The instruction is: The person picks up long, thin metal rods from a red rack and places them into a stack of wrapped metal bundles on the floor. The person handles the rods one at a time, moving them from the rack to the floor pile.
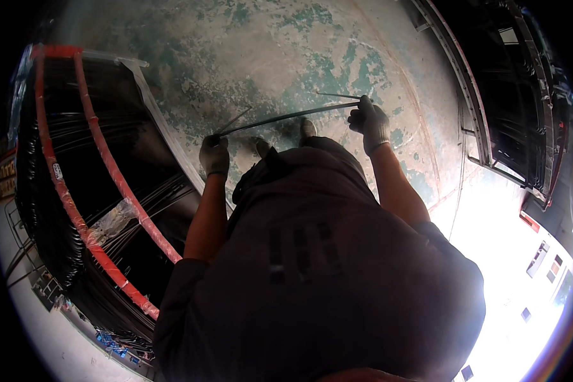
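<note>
A thin dark rod or strip (291,116) stretches across in front of me, its two ends bent off at an angle. My left hand (214,155), in a grey work glove, is closed around it near the left bend. My right hand (370,121), gloved in the same way, grips it near the right bend, a little farther from my body. Between the hands the piece bows slightly and hangs above the floor. Whether it is metal or rubber I cannot tell.
To my left stands a rack with red-wrapped rails (94,130), filled with many long black strips (73,137). A metal-framed rack (455,60) with dark contents is on the right. The worn concrete floor (261,51) has green paint patches. Bright light floods the lower right.
</note>
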`<state>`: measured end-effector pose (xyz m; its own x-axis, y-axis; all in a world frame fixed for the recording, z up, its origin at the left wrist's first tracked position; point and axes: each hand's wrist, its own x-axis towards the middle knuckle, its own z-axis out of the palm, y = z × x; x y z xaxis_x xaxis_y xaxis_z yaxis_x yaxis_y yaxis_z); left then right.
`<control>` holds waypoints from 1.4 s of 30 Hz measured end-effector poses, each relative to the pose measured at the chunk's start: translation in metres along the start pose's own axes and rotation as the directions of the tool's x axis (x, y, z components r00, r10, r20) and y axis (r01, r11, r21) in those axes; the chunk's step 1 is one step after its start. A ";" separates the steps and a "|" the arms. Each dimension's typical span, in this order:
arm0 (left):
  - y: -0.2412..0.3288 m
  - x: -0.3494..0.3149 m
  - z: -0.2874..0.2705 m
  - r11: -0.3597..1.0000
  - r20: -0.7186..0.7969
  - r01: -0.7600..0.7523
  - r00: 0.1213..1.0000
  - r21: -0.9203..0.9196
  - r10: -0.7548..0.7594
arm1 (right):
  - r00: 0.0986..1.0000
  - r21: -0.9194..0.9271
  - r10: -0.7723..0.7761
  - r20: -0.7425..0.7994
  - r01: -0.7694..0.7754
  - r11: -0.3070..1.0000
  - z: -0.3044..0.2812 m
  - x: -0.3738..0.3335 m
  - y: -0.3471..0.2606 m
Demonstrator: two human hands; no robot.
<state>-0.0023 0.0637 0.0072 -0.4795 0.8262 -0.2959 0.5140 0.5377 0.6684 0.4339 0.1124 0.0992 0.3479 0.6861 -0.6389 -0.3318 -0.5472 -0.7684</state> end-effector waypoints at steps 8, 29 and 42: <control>-0.021 -0.027 0.009 0.994 0.184 0.080 0.979 0.069 -0.091 | 1.000 -0.022 0.004 -0.020 -0.005 1.000 -0.001 0.002 0.002; -0.029 -0.036 0.004 0.978 0.292 -0.090 0.956 0.190 0.031 | 1.000 -0.051 0.021 -0.009 -0.021 0.998 -0.007 0.006 0.017; -0.087 0.018 0.033 0.992 0.392 -0.104 0.917 0.065 0.071 | 1.000 0.021 0.000 -0.008 0.000 1.000 0.020 0.033 -0.008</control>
<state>-0.0328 0.0374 -0.0788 -0.1249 0.8619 -0.4914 0.6066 0.4583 0.6497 0.4302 0.1488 0.0851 0.3549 0.6822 -0.6393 -0.3505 -0.5368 -0.7675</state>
